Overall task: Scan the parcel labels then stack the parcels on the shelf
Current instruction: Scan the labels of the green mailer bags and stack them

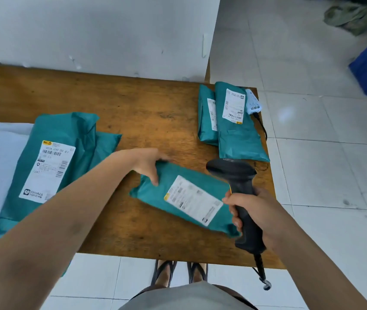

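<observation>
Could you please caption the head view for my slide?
On a wooden table, the left hand holds a teal parcel while the right hand holds a black scanner by its label.

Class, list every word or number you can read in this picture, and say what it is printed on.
"J260-00", roughly, rest smeared: left parcel's label.
Blurred, unreadable: middle parcel's label.
Too small to read: far parcels' labels.
No text visible: scanner.
</observation>
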Available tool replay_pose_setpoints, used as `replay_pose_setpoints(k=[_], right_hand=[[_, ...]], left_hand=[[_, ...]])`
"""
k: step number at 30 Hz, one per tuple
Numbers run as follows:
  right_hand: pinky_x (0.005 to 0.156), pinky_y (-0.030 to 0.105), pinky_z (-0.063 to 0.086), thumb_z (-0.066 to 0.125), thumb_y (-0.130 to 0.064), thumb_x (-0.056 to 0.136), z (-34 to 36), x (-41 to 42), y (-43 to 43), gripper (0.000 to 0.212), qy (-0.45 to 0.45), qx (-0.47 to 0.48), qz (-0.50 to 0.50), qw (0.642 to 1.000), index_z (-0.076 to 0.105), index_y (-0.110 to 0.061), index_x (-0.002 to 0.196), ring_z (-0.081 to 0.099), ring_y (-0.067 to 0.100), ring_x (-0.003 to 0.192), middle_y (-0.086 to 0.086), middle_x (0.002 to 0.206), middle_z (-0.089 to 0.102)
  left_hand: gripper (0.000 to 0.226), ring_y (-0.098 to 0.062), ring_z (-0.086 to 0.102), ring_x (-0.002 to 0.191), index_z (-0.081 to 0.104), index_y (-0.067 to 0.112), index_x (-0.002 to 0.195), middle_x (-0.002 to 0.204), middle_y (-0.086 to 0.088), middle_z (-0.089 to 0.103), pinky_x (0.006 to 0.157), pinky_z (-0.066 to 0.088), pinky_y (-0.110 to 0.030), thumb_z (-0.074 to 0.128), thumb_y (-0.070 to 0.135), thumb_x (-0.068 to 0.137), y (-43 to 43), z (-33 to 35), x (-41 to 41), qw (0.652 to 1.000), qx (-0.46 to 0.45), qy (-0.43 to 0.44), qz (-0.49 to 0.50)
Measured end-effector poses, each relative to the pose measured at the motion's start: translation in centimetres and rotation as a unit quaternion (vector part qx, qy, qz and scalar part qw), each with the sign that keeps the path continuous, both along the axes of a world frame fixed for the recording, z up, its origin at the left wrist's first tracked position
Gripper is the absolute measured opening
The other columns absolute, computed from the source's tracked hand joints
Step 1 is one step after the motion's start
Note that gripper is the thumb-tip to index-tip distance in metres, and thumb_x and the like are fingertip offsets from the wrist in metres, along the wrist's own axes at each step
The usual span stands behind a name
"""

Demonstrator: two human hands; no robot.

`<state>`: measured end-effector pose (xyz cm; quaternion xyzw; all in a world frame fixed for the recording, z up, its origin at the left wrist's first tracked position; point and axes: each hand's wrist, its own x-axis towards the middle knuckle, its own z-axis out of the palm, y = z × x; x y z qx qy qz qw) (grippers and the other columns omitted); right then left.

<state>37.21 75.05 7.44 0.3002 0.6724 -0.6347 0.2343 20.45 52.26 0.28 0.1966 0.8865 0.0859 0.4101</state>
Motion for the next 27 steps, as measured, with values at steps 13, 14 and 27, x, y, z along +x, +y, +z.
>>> replay_pose_setpoints(k=[13,14,27], right_hand=[[0.047,0.025,0.042,0.064,-0.011,0.086,-0.3,0.0,2.0,0.004,-0.036,0.017,-0.013,0.999,0.063,-0.01,0.09,0.046,0.013,0.042,0.004,0.055,0.054],[0.047,0.025,0.042,0.064,-0.011,0.086,-0.3,-0.1,2.1,0.004,-0.033,0.017,-0.012,0.999,0.061,-0.011,0.09,0.046,0.013,0.043,0.004,0.054,0.053],[0.043,0.024,0.039,0.064,-0.007,0.085,-1.3,-0.4,1.2,0.005,-0.021,-0.013,0.049,0.999,0.06,-0.004,0.085,0.043,0.018,0.042,0.005,0.052,0.049]], left_hand=[[0.115,-0.037,0.028,0.135,0.009,0.004,0.146,0.149,-0.019,0.018,0.109,0.033,-0.046,0.082,0.043,0.066,10.3,-4.4,6.8,0.628,0.2,-0.013,0.752],[0.102,-0.035,0.04,0.128,0.02,0.005,0.142,0.144,-0.016,0.032,0.104,0.039,-0.045,0.082,0.037,0.068,10.9,-4.8,7.0,0.571,0.244,-0.066,0.781],[0.066,-0.021,0.068,0.098,0.051,0.02,0.124,0.107,-0.001,0.072,0.09,0.053,-0.042,0.084,0.027,0.068,2.3,-5.8,6.3,0.767,0.281,-0.174,0.55]])
